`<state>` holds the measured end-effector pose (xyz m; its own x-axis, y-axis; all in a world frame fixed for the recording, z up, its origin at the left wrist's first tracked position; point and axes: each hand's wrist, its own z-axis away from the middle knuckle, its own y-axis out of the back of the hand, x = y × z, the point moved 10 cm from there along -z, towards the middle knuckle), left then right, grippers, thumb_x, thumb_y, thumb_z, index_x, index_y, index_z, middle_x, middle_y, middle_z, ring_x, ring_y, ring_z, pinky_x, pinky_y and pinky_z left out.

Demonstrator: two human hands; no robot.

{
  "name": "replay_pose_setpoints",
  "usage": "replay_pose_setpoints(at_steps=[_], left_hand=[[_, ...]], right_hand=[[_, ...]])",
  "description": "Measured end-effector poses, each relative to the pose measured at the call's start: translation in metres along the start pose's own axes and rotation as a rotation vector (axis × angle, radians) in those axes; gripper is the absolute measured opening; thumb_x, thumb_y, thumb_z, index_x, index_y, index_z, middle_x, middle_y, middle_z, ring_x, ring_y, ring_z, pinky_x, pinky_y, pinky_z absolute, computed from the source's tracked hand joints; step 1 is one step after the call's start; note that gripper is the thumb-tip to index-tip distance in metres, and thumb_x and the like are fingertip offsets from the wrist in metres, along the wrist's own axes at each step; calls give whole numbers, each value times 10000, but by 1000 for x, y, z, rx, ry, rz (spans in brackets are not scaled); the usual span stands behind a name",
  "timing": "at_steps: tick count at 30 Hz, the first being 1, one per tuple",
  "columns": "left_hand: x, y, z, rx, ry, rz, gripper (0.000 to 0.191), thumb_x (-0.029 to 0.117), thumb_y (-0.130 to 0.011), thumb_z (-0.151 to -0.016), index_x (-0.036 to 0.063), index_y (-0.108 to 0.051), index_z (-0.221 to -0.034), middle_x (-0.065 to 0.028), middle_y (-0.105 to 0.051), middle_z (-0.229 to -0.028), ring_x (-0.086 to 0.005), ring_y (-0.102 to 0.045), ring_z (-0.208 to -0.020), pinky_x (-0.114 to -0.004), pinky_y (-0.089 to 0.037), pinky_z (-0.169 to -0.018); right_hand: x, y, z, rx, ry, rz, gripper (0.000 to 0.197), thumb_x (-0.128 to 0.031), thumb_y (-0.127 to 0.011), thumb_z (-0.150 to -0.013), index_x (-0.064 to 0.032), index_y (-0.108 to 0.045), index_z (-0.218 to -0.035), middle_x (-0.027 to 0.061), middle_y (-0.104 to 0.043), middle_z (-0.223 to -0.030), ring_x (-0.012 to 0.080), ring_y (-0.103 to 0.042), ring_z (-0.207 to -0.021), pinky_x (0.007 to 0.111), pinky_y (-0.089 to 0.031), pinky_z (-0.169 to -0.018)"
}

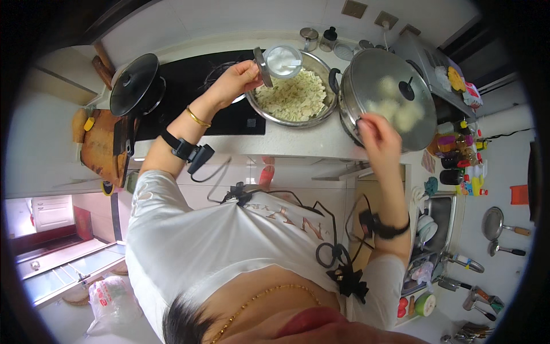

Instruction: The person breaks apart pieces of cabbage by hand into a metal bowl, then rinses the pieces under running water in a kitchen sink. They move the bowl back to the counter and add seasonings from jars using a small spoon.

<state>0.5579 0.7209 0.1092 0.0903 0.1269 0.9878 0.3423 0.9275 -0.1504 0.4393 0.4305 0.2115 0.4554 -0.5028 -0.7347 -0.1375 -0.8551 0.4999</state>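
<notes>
My left hand (245, 77) pinches the round lid (263, 67) of a small clear jar (282, 61). The jar holds white granules and a pale spoon, and appears above a steel pan (292, 123) of finely chopped pale green vegetable (292, 96). My right hand (380, 139), blurred, has thumb and fingers drawn together by the near-left rim of a large pot (350, 124). A dark handle lies at its fingertips; whether they grip it is unclear. Through the pot's fogged glass lid (365, 77) show pale, rounded pieces of food (393, 109).
A lidded black frying pan (135, 86) sits left on the black cooktop (193, 116), beside a wooden cutting board (101, 146). Small jars (328, 39) line the wall. Bottles (453, 146) stand right, near the steel sink (444, 215). Dark cables (300, 200) hang before my shirt.
</notes>
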Motion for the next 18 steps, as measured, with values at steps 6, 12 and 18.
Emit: replay_pose_setpoints(at_steps=[6, 12, 18], left_hand=[[-13, -16, 33, 22, -67, -104, 233, 284, -489, -948, 84, -537, -837, 56, -504, -840, -35, -500, -822, -218, -451, -835], [-14, -11, 35, -9, -200, -262, 276, 259, -521, -933, 56, -513, -745, 54, -459, -711, -44, -410, -688, -206, -376, -644], [-1, 14, 32, -16, -255, -273, 272, 259, -525, -929, 47, -517, -760, 42, -463, -705, -62, -402, -674, -221, -371, -647]], right_hand=[[35, -114, -39, -69, -62, -238, 277, -199, -690, -784, -15, -565, -950, 55, -557, -664, 135, -539, -579, 267, -439, -552], [21, -144, -46, -50, -69, 20, 234, -166, -706, -754, -23, -545, -845, 45, -535, -624, 126, -513, -572, 263, -419, -539], [-31, -151, -57, 135, 219, 224, 134, -88, -649, -771, -32, -537, -818, 105, -551, -652, 235, -554, -599, 318, -433, -549]])
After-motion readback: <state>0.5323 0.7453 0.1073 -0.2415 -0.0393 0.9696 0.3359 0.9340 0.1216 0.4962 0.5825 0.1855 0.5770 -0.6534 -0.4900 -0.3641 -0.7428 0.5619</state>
